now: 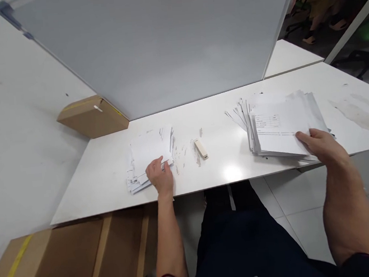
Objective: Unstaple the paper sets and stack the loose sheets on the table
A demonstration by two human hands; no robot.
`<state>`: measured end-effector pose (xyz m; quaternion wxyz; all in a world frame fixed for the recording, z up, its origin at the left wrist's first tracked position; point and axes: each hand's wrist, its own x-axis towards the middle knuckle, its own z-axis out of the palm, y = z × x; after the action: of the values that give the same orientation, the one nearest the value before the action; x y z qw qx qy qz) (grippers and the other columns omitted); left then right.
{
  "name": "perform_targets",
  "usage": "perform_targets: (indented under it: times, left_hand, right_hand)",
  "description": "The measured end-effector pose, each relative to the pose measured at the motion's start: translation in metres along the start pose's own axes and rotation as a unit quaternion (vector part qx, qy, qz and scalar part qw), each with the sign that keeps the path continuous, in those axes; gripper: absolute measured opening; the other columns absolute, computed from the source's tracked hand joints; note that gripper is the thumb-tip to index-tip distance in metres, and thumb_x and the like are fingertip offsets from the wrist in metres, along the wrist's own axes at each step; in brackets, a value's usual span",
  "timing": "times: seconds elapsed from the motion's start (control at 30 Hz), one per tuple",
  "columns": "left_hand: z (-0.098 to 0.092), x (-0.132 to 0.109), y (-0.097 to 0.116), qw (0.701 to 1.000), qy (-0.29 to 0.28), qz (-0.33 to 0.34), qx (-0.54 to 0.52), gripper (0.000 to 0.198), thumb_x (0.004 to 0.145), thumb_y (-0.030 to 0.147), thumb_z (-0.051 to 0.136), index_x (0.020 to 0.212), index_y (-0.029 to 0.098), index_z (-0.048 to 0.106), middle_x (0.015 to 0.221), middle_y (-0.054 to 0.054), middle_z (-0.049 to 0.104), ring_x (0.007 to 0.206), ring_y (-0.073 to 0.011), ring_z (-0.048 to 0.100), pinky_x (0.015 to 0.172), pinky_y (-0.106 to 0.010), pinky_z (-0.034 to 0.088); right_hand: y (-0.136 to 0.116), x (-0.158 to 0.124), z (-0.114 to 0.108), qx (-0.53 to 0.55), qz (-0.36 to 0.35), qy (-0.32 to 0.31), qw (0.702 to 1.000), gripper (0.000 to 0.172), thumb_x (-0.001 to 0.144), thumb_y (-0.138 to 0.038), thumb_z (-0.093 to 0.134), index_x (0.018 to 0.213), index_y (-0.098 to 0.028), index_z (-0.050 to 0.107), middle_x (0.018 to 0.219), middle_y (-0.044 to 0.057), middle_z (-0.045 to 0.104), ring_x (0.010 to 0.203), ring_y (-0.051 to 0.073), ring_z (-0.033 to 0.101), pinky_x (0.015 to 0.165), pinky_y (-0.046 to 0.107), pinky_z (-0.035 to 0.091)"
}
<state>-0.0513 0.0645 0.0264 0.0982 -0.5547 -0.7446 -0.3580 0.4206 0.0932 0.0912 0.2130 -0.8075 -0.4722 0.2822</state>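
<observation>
My left hand [160, 175] rests at the near right corner of a loose stack of white papers [149, 148], its thumb and forefinger apart. It does not appear to grip any sheet. On the right, my right hand [327, 144] pinches the near right edge of a printed sheet [277, 125], thumb on top and fingers underneath. That sheet lies on a thicker, uneven paper pile [253, 145], whose lower sheets fan out to the left. Between the two stacks sits a small cream-coloured stapler-like object [200, 148]; its exact kind is unclear.
A whiteboard [169, 48] stands along the back of the white table [220, 170]. One cardboard box [94, 116] is at the back left corner, and larger cartons [62, 259] stand below the left front edge. Another person's legs [315, 23] show beneath a far table.
</observation>
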Motion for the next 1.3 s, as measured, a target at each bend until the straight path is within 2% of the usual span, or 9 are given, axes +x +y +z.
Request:
perform_targets:
  times: [0.1, 0.2, 0.4, 0.63, 0.8, 0.97, 1.07, 1.2, 1.3]
  left_hand:
    - [-0.008, 0.018, -0.024, 0.997, -0.066, 0.008, 0.050, 0.033, 0.075, 0.031, 0.057, 0.106, 0.018, 0.062, 0.117, -0.013, 0.052, 0.116, -0.0294, 0.041, 0.098, -0.044, 0.032]
    - [-0.009, 0.028, -0.035, 0.990, -0.133, 0.006, 0.044, 0.038, 0.074, 0.033, 0.059, 0.109, 0.020, 0.060, 0.121, -0.012, 0.052, 0.115, -0.0296, 0.043, 0.097, -0.044, 0.034]
    - [-0.014, 0.038, -0.042, 0.983, -0.183, -0.025, 0.015, 0.036, 0.074, 0.039, 0.059, 0.105, 0.022, 0.062, 0.116, -0.009, 0.057, 0.113, -0.0267, 0.046, 0.098, -0.041, 0.035]
    - [-0.022, 0.048, -0.059, 0.975, -0.212, -0.030, -0.064, 0.026, 0.071, 0.039, 0.061, 0.091, 0.023, 0.068, 0.111, -0.005, 0.062, 0.105, -0.0217, 0.053, 0.090, -0.033, 0.043]
    - [-0.023, 0.047, -0.060, 0.983, -0.172, -0.027, -0.051, 0.022, 0.078, 0.034, 0.051, 0.083, 0.019, 0.067, 0.099, -0.006, 0.066, 0.098, -0.0209, 0.056, 0.087, -0.033, 0.044]
    - [-0.031, 0.019, -0.027, 0.995, 0.002, 0.018, -0.097, 0.024, 0.083, 0.031, 0.047, 0.085, 0.015, 0.064, 0.092, -0.010, 0.065, 0.091, -0.0194, 0.059, 0.084, -0.033, 0.045]
    - [-0.037, -0.021, 0.015, 0.983, 0.050, 0.053, -0.167, 0.018, 0.082, 0.025, 0.051, 0.091, 0.016, 0.064, 0.094, -0.009, 0.065, 0.092, -0.0181, 0.060, 0.086, -0.033, 0.045]
    - [-0.038, -0.081, 0.070, 0.950, -0.084, 0.063, -0.295, 0.020, 0.081, 0.021, 0.052, 0.095, 0.019, 0.066, 0.101, -0.007, 0.066, 0.098, -0.0190, 0.059, 0.088, -0.034, 0.045]
    - [-0.034, -0.108, 0.090, 0.911, -0.182, -0.013, -0.369, 0.017, 0.082, 0.025, 0.052, 0.082, 0.018, 0.067, 0.090, -0.006, 0.067, 0.084, -0.0178, 0.061, 0.078, -0.029, 0.047]
  right_hand:
    - [0.009, 0.004, -0.006, -0.085, -0.003, 0.086, 0.993, 0.065, 0.080, -0.057, 0.037, 0.124, -0.010, 0.043, 0.102, 0.025, 0.055, 0.100, 0.041, 0.049, 0.072, 0.045, 0.035]
    - [0.006, -0.010, -0.003, -0.091, -0.043, 0.121, 0.988, 0.074, 0.082, -0.059, 0.031, 0.136, -0.009, 0.029, 0.116, 0.026, 0.050, 0.106, 0.042, 0.047, 0.076, 0.047, 0.035]
    - [-0.010, -0.045, 0.025, -0.040, -0.131, 0.099, 0.986, 0.059, 0.083, -0.052, 0.041, 0.130, -0.015, 0.042, 0.113, 0.016, 0.056, 0.077, 0.024, 0.058, 0.073, 0.039, 0.043]
    - [-0.029, -0.068, 0.068, 0.015, -0.253, 0.013, 0.967, 0.048, 0.086, -0.046, 0.041, 0.121, -0.015, 0.050, 0.111, 0.015, 0.054, 0.076, 0.019, 0.060, 0.069, 0.034, 0.048]
    - [-0.050, -0.086, 0.088, 0.021, -0.311, -0.068, 0.948, 0.041, 0.089, -0.042, 0.038, 0.120, -0.018, 0.049, 0.109, 0.011, 0.054, 0.075, 0.017, 0.059, 0.070, 0.034, 0.049]
    - [-0.068, -0.106, 0.112, 0.091, -0.330, -0.174, 0.923, 0.038, 0.089, -0.042, 0.039, 0.116, -0.019, 0.052, 0.108, 0.010, 0.056, 0.076, 0.016, 0.059, 0.075, 0.036, 0.048]
    - [-0.078, -0.113, 0.132, 0.234, -0.251, -0.311, 0.886, 0.045, 0.087, -0.048, 0.040, 0.119, -0.018, 0.050, 0.110, 0.011, 0.057, 0.082, 0.017, 0.061, 0.074, 0.035, 0.051]
    - [-0.086, -0.115, 0.159, 0.416, -0.091, -0.421, 0.801, 0.055, 0.085, -0.054, 0.039, 0.128, -0.020, 0.043, 0.127, 0.014, 0.048, 0.090, 0.018, 0.061, 0.073, 0.032, 0.053]
    - [-0.086, -0.117, 0.170, 0.444, -0.055, -0.438, 0.780, 0.051, 0.082, -0.054, 0.048, 0.123, -0.025, 0.048, 0.121, 0.009, 0.053, 0.086, 0.016, 0.061, 0.068, 0.028, 0.054]
